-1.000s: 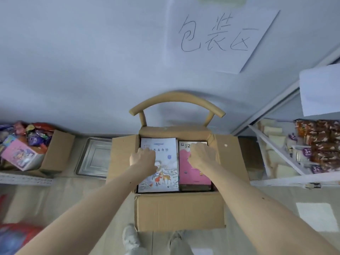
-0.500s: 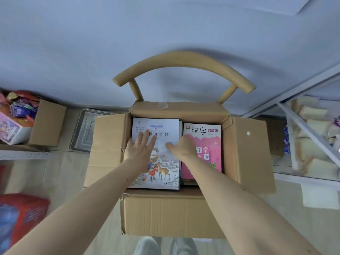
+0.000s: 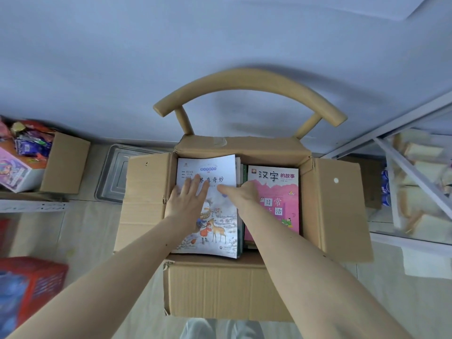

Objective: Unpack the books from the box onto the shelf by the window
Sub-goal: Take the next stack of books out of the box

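An open cardboard box (image 3: 227, 292) stands on a wooden chair (image 3: 247, 81). Inside lie two stacks of books. The left stack is topped by a white picture book (image 3: 220, 231) with a deer on its cover, the right stack by a pink book (image 3: 278, 192). My left hand (image 3: 187, 204) lies flat on the white book with fingers spread. My right hand (image 3: 241, 194) reaches in at the gap between the two stacks, thumb on the white cover; its fingers are hidden below the book's right edge. The white book's far right corner is lifted slightly.
A metal tray (image 3: 117, 174) lies on the floor left of the box. Further left stand a carton of snacks (image 3: 66, 162) and a red crate (image 3: 36, 287). A white metal rack (image 3: 415, 182) with packaged bread stands at the right. A wall is behind the chair.
The view has dropped and come closer to the box. My right hand slid left off the pink book to the white book's right edge, and that book's cover has lifted a little.
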The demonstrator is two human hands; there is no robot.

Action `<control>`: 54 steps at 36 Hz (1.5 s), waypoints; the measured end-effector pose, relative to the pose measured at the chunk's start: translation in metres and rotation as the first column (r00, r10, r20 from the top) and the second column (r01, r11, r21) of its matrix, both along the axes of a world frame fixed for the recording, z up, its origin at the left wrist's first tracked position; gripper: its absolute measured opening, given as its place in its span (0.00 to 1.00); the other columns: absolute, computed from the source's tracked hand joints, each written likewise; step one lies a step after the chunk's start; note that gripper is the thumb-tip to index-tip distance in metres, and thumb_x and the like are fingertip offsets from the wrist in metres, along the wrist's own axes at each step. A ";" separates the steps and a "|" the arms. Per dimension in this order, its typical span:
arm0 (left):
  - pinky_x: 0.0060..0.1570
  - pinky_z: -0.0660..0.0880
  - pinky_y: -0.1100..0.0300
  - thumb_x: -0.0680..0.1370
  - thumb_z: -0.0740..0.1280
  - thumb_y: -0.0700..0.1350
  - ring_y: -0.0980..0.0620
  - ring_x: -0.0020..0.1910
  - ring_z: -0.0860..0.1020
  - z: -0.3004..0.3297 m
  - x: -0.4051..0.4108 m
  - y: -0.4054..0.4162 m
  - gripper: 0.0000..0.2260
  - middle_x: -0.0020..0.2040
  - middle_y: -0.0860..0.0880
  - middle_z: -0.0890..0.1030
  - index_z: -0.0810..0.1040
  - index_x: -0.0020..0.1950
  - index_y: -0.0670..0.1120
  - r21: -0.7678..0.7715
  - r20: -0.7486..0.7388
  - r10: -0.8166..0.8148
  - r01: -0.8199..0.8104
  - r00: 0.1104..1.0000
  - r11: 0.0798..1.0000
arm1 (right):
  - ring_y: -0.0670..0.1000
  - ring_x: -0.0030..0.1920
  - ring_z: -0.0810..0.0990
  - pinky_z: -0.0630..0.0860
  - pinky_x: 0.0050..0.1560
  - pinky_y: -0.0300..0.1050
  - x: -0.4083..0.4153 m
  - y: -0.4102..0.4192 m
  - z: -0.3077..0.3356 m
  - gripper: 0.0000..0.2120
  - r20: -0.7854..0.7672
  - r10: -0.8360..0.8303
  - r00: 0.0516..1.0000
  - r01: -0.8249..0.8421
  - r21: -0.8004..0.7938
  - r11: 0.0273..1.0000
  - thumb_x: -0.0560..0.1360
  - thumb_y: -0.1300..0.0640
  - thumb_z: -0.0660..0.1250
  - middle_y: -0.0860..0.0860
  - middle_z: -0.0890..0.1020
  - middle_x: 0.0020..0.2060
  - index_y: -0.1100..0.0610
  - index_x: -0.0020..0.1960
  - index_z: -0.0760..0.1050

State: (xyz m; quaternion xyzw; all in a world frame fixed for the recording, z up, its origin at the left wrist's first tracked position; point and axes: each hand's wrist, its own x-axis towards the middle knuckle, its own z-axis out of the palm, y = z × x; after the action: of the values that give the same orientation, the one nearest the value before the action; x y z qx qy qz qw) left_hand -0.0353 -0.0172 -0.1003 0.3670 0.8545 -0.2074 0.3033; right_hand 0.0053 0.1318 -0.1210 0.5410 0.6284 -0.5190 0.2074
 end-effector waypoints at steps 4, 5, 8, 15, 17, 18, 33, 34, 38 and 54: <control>0.75 0.53 0.46 0.71 0.72 0.61 0.42 0.79 0.43 0.001 0.000 -0.004 0.55 0.79 0.42 0.36 0.33 0.79 0.46 0.059 0.015 -0.002 0.001 1.000 0.998 | 0.54 0.52 0.76 0.73 0.44 0.44 0.007 0.007 0.002 0.32 -0.048 -0.008 0.999 0.007 -0.013 1.000 0.65 0.49 0.79 0.54 0.76 0.53 0.63 0.61 0.69; 0.75 0.54 0.46 0.71 0.72 0.62 0.42 0.79 0.43 0.001 0.001 -0.005 0.55 0.79 0.42 0.36 0.34 0.79 0.46 0.078 0.023 0.005 -0.007 1.000 0.997 | 0.53 0.50 0.78 0.73 0.42 0.43 0.009 0.011 0.004 0.29 -0.077 -0.007 0.997 0.005 -0.019 1.000 0.65 0.50 0.79 0.53 0.79 0.52 0.63 0.58 0.72; 0.76 0.54 0.47 0.69 0.72 0.64 0.43 0.79 0.44 0.004 0.002 -0.004 0.55 0.79 0.43 0.37 0.38 0.80 0.46 0.120 0.062 0.062 -0.069 0.996 0.990 | 0.52 0.46 0.84 0.77 0.40 0.40 0.017 0.025 0.008 0.16 -0.177 -0.011 0.984 -0.001 -0.064 0.998 0.66 0.56 0.80 0.54 0.86 0.45 0.60 0.50 0.81; 0.68 0.66 0.47 0.68 0.74 0.62 0.38 0.75 0.53 0.005 0.008 0.017 0.55 0.79 0.43 0.43 0.40 0.79 0.45 0.183 0.218 0.305 -0.346 0.927 0.920 | 0.46 0.40 0.83 0.78 0.41 0.37 0.042 0.066 0.013 0.09 -0.231 -0.035 0.972 0.012 -0.102 0.995 0.69 0.63 0.78 0.52 0.85 0.41 0.54 0.43 0.80; 0.66 0.68 0.45 0.69 0.75 0.61 0.36 0.73 0.59 0.002 0.008 0.025 0.55 0.77 0.39 0.50 0.40 0.79 0.43 0.160 0.289 0.456 -0.512 0.842 0.844 | 0.42 0.37 0.81 0.74 0.35 0.33 0.048 0.072 0.010 0.07 -0.224 -0.025 0.974 0.006 -0.089 0.996 0.70 0.63 0.77 0.49 0.84 0.38 0.55 0.42 0.80; 0.65 0.68 0.45 0.70 0.74 0.60 0.36 0.72 0.62 -0.001 0.008 0.028 0.53 0.75 0.38 0.53 0.42 0.79 0.41 0.139 0.324 0.515 -0.579 0.793 0.804 | 0.42 0.37 0.81 0.73 0.34 0.32 0.050 0.073 0.007 0.06 -0.215 -0.015 0.976 -0.001 -0.075 0.997 0.70 0.62 0.76 0.49 0.84 0.37 0.56 0.42 0.80; 0.33 0.74 0.60 0.64 0.82 0.51 0.50 0.42 0.79 -0.014 -0.001 0.043 0.37 0.46 0.43 0.79 0.70 0.65 0.35 -0.046 0.507 0.818 -0.939 0.272 0.340 | 0.55 0.53 0.81 0.75 0.50 0.46 0.042 0.061 -0.022 0.21 -0.151 -0.114 0.982 0.109 -0.039 0.993 0.70 0.59 0.76 0.58 0.80 0.55 0.58 0.57 0.71; 0.41 0.77 0.57 0.64 0.82 0.50 0.47 0.48 0.80 -0.016 -0.001 0.042 0.39 0.52 0.41 0.80 0.69 0.67 0.35 -0.057 0.524 0.819 -0.949 0.236 0.310 | 0.54 0.51 0.80 0.74 0.48 0.46 0.042 0.060 -0.022 0.20 -0.173 -0.136 0.976 0.126 -0.067 0.990 0.71 0.59 0.76 0.56 0.80 0.55 0.56 0.57 0.69; 0.53 0.79 0.51 0.61 0.84 0.46 0.45 0.53 0.79 -0.019 0.003 0.033 0.35 0.55 0.44 0.81 0.74 0.64 0.40 -0.059 0.600 0.790 -0.978 0.126 0.200 | 0.52 0.52 0.79 0.74 0.53 0.49 0.043 0.056 -0.020 0.23 -0.199 -0.107 0.974 0.080 -0.139 0.987 0.74 0.58 0.73 0.54 0.77 0.56 0.56 0.62 0.64; 0.39 0.82 0.49 0.56 0.81 0.35 0.41 0.44 0.85 0.082 0.002 -0.009 0.22 0.47 0.40 0.86 0.83 0.49 0.39 -0.188 0.917 0.309 -0.957 -0.251 -0.221 | 0.43 0.45 0.80 0.70 0.40 0.38 0.015 0.044 0.099 0.15 -0.487 0.074 0.870 -0.129 -0.081 0.988 0.75 0.51 0.71 0.47 0.79 0.44 0.52 0.59 0.72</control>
State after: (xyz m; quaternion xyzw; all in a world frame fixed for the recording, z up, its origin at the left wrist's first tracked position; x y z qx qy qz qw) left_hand -0.0336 -0.0261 -0.0187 -0.1999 0.6050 0.5948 0.4901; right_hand 0.0206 0.1756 -0.0216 0.3483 0.6578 -0.6601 0.1010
